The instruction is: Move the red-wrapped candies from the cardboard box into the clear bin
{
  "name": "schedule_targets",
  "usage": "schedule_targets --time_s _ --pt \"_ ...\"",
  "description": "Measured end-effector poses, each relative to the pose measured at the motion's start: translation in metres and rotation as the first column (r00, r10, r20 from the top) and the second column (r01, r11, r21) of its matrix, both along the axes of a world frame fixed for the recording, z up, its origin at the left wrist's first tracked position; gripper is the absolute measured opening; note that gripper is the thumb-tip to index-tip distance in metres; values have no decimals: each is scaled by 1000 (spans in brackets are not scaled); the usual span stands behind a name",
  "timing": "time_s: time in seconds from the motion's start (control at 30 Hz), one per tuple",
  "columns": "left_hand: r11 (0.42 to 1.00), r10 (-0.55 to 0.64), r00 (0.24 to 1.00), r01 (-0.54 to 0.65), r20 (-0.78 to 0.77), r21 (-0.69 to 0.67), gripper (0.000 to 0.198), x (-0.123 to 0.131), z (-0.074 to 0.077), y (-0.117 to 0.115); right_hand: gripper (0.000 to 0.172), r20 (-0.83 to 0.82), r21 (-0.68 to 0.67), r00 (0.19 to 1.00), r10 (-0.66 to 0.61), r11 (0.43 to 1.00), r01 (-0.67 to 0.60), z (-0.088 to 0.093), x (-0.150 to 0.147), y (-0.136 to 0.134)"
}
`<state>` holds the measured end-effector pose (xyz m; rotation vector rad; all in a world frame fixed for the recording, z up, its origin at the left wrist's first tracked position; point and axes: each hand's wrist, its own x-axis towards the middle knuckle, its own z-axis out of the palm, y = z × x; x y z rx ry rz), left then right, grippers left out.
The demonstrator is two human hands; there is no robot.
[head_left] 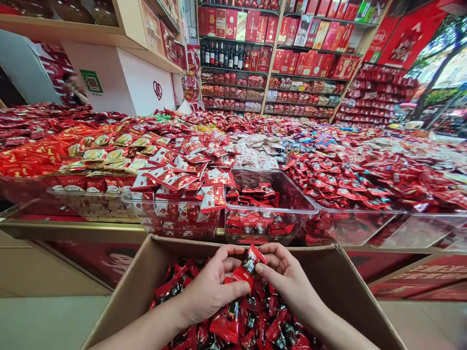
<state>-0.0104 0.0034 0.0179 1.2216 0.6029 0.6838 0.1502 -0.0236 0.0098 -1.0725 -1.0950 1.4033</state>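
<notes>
Packet of glossy red-and-black foil [249,265] sits pinched between thumb and fingers of the left hand [213,288] and right hand [290,276], above an open brown cardboard box [337,284]. Many similar packets remain in the box, apparently unhandled; the clear plastic rectangular bin [272,210] beyond is only partly filled.

The left hand [211,291], right hand [288,274] and both forearms [151,323] are bare.
</notes>
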Motion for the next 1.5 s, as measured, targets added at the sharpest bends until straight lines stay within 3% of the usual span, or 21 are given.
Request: schedule_targets --time_s 0.07,0.23,0.3,0.4,0.53,0.6,0.7,0.8,0.87,0.93,1.07,1.23,1.33,1.5 --pt "999 13 999 -15 -52 -29 33 0 -3 2 25 30 27 999 23 999 -23 1 1 0" --pt "998 -22 978 34 -206 59 26 -3 -6 4 23 84 23 993 87 996 -89 5 6 0" --pt "997 -48 976 59 -211 48 26 -4 -5 2 28 109 11 980 169 985 -171 6 11 1" --pt "997 -63 974 71 -217 27 26 -6 -3 0 22 161 -94 926 340 940 -328 8 18 1" --pt "991 -131 975 129 -180 -23 28 -8 -3 0 17 311 -173 851 423 906 -387 16 23 -4" --pt "989 -139 981 132 -134 -64 31 -8 0 2 15 442 -137 810 387 921 -365 32 29 -6" --pt "994 -90 992 84 -86 -70 28 -9 4 5 13 531 26 823 201 967 -254 75 44 2" --pt "996 -68 993 62 -100 -57 26 -8 5 5 15 505 209 861 -64 977 -50 118 56 29" --pt "996 -82 988 76 -132 -54 26 -8 2 3 16 526 236 836 -156 971 33 134 57 57" --pt "996 -90 981 84 -171 -41 25 -8 -2 2 17 567 128 819 -92 992 23 135 51 87" --pt "995 -94 964 98 -250 0 23 -9 -5 0 20 587 -156 802 109 988 -21 116 29 133" --pt "997 -72 962 78 -264 12 21 -10 -3 -1 23 615 -325 750 243 945 -40 99 8 152" --pt "997 -75 957 81 -282 6 20 -9 -3 -1 22 734 -328 620 278 944 -35 97 1 151" --pt "992 -106 945 122 -309 33 19 -9 -5 0 23 944 -280 160 290 957 -79 97 -7 147"
